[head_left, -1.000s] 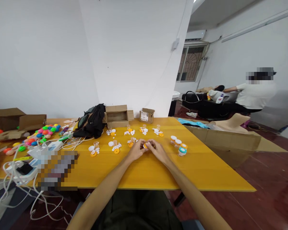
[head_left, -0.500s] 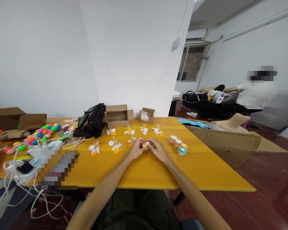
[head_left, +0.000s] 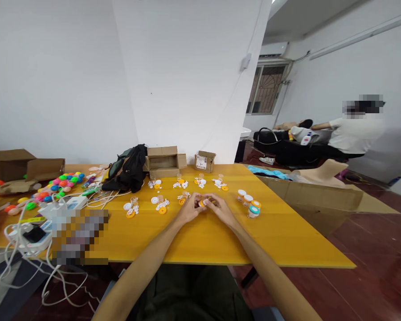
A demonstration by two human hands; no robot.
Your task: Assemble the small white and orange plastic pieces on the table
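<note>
My left hand and my right hand meet over the middle of the yellow table. Between their fingertips they pinch a small orange and white part, mostly hidden by the fingers. Just beyond the hands lie groups of small white and orange discs and tiny clear cups. To the right of my right hand stand several small capped jars, one with a teal lid.
A black bag and open cardboard boxes stand at the table's far edge. Colourful balls, cables and a power strip crowd the left end. A person in white sits far right, beside a large cardboard sheet.
My hands stay together on the small part; only the fingers shift slightly. The view has barely moved.
</note>
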